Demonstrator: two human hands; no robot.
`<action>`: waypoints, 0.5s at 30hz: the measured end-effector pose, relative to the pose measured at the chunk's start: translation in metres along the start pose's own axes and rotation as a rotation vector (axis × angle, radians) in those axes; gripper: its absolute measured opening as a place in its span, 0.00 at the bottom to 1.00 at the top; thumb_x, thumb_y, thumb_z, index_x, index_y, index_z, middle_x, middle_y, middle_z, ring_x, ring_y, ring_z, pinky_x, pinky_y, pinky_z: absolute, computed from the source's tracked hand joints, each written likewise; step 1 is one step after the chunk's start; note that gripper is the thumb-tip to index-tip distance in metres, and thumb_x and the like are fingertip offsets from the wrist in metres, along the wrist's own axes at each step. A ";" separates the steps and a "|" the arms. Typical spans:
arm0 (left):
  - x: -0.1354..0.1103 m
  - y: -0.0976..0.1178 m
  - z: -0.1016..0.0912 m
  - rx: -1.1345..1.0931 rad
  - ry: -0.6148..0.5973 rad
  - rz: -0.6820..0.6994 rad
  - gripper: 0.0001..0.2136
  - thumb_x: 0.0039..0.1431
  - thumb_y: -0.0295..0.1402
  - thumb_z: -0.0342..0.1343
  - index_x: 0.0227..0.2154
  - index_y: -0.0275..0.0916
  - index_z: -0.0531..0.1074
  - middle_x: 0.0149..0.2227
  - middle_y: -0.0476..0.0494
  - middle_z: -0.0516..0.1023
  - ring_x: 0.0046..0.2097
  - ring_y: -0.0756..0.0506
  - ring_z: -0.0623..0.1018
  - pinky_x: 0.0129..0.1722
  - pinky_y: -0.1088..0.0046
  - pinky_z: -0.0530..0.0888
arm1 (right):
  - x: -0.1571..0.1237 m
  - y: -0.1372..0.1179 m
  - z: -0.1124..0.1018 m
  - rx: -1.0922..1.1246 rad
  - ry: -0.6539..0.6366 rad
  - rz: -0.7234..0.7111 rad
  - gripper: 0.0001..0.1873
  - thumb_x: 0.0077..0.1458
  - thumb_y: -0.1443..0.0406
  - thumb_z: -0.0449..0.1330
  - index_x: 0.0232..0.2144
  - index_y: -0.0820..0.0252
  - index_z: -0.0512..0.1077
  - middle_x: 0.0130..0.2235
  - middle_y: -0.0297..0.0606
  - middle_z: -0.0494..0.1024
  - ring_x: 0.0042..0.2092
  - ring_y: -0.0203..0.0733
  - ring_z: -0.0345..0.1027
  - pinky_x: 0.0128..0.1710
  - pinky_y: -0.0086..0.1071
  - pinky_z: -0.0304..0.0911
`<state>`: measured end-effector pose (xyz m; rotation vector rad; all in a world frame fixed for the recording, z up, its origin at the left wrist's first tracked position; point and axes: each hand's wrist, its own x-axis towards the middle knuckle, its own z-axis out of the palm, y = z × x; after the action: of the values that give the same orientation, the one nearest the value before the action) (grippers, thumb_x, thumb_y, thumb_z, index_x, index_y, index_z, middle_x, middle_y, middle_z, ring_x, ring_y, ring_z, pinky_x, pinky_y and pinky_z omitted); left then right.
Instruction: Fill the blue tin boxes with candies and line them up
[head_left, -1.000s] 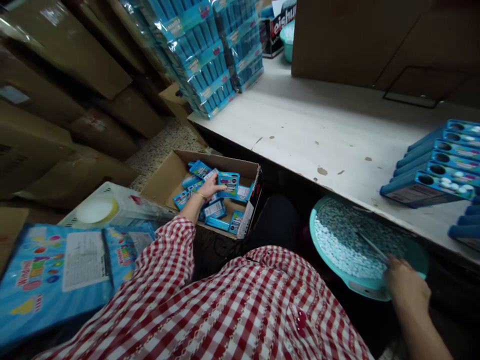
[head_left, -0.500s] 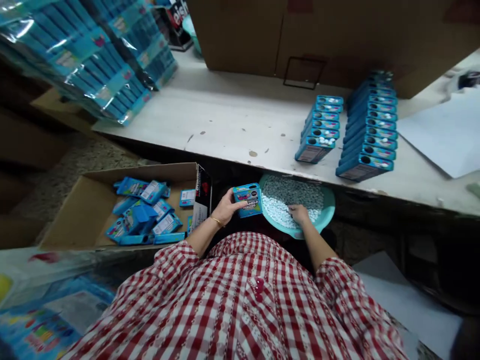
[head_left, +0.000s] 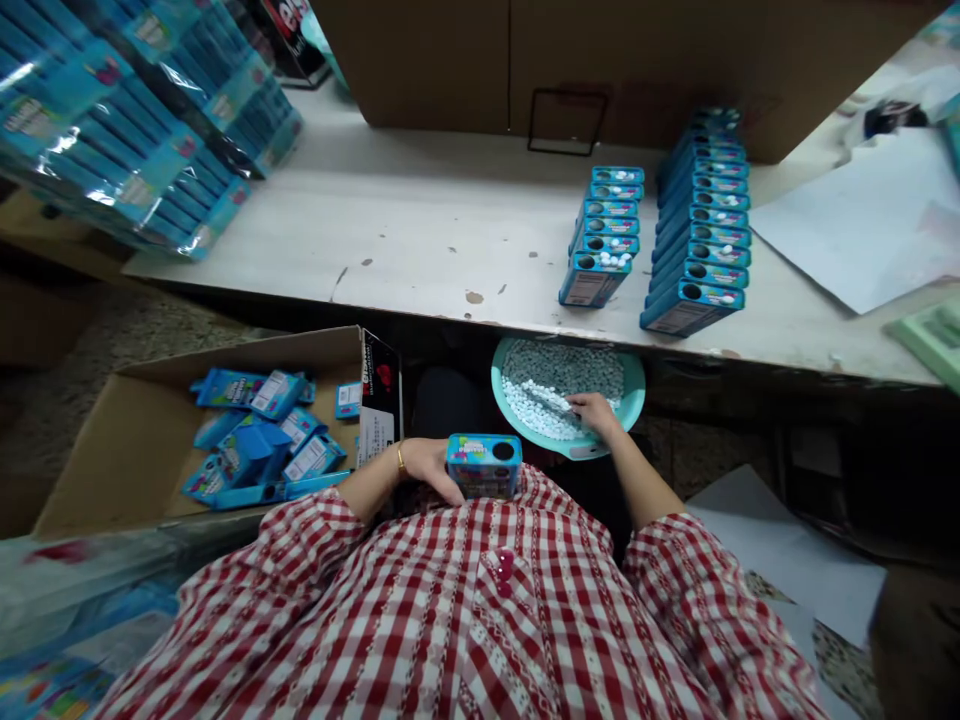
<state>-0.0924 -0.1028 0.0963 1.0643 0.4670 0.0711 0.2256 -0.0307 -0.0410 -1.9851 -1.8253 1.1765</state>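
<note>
Gripping a blue box alongside, left hand is risking spills if tilting; curled right hand, hold unclear.

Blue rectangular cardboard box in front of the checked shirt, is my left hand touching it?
Touching. The head view shows the left hand holding the blue box at its left end, no gap between.

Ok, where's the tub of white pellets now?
In the head view, the tub is just right of centre, below the table's near edge, with the right hand over its pellets.
</note>
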 end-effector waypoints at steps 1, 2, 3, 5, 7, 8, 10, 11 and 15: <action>0.001 0.005 0.002 0.051 -0.015 0.018 0.39 0.36 0.37 0.68 0.54 0.38 0.61 0.50 0.39 0.72 0.51 0.40 0.71 0.52 0.65 0.66 | -0.002 0.001 -0.010 -0.039 0.001 0.015 0.15 0.44 0.72 0.55 0.33 0.60 0.78 0.29 0.38 0.78 0.34 0.40 0.70 0.37 0.29 0.62; 0.002 0.009 0.004 0.087 -0.019 0.045 0.41 0.35 0.36 0.68 0.56 0.38 0.59 0.52 0.39 0.70 0.54 0.39 0.69 0.54 0.65 0.64 | -0.005 0.002 -0.021 -0.092 0.006 0.029 0.16 0.45 0.73 0.55 0.34 0.58 0.78 0.33 0.40 0.78 0.38 0.42 0.70 0.41 0.30 0.62; 0.002 0.012 0.006 0.099 -0.019 0.075 0.44 0.35 0.34 0.68 0.58 0.38 0.56 0.54 0.38 0.68 0.55 0.39 0.67 0.56 0.65 0.62 | -0.008 0.003 -0.031 -0.166 0.012 0.046 0.17 0.45 0.73 0.55 0.35 0.56 0.78 0.36 0.41 0.78 0.42 0.44 0.70 0.44 0.32 0.61; 0.000 0.014 0.008 0.040 -0.012 0.135 0.47 0.36 0.34 0.67 0.61 0.38 0.51 0.57 0.37 0.64 0.57 0.38 0.65 0.57 0.63 0.60 | -0.014 0.002 -0.044 -0.347 0.010 0.085 0.19 0.47 0.73 0.53 0.39 0.54 0.77 0.41 0.44 0.77 0.46 0.47 0.68 0.47 0.36 0.60; -0.002 0.012 0.009 -0.097 0.008 0.169 0.45 0.38 0.35 0.66 0.61 0.38 0.50 0.57 0.36 0.64 0.57 0.37 0.66 0.56 0.62 0.61 | -0.016 -0.003 -0.043 -0.487 -0.014 0.120 0.21 0.48 0.74 0.52 0.41 0.54 0.76 0.42 0.46 0.76 0.47 0.48 0.68 0.48 0.37 0.60; -0.004 0.009 0.010 -0.159 0.012 0.162 0.44 0.39 0.36 0.65 0.60 0.37 0.52 0.56 0.35 0.65 0.56 0.36 0.67 0.55 0.61 0.63 | -0.015 -0.006 -0.037 -0.510 -0.028 0.127 0.21 0.48 0.74 0.52 0.41 0.55 0.76 0.42 0.47 0.76 0.47 0.48 0.68 0.48 0.37 0.60; -0.006 0.005 0.011 -0.236 0.033 0.134 0.40 0.38 0.37 0.65 0.57 0.34 0.59 0.53 0.34 0.69 0.53 0.35 0.69 0.53 0.61 0.65 | -0.008 -0.014 -0.017 -0.465 -0.044 0.123 0.21 0.48 0.74 0.51 0.41 0.55 0.76 0.42 0.45 0.76 0.47 0.46 0.68 0.48 0.35 0.60; -0.006 0.003 0.012 -0.251 0.049 0.121 0.38 0.38 0.36 0.65 0.56 0.34 0.61 0.52 0.33 0.70 0.52 0.34 0.70 0.53 0.61 0.65 | -0.004 -0.018 -0.006 -0.434 -0.043 0.121 0.21 0.49 0.74 0.51 0.41 0.55 0.76 0.43 0.44 0.76 0.47 0.45 0.68 0.48 0.33 0.60; -0.006 0.002 0.014 -0.356 0.158 0.163 0.39 0.38 0.33 0.64 0.57 0.35 0.60 0.51 0.33 0.71 0.53 0.33 0.70 0.52 0.57 0.66 | 0.013 -0.027 0.027 -0.282 -0.020 0.097 0.20 0.49 0.74 0.50 0.42 0.63 0.76 0.43 0.46 0.76 0.44 0.43 0.69 0.44 0.31 0.62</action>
<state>-0.0921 -0.1147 0.1054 0.7473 0.4880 0.3723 0.1864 -0.0225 -0.0475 -2.2404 -2.0224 1.0140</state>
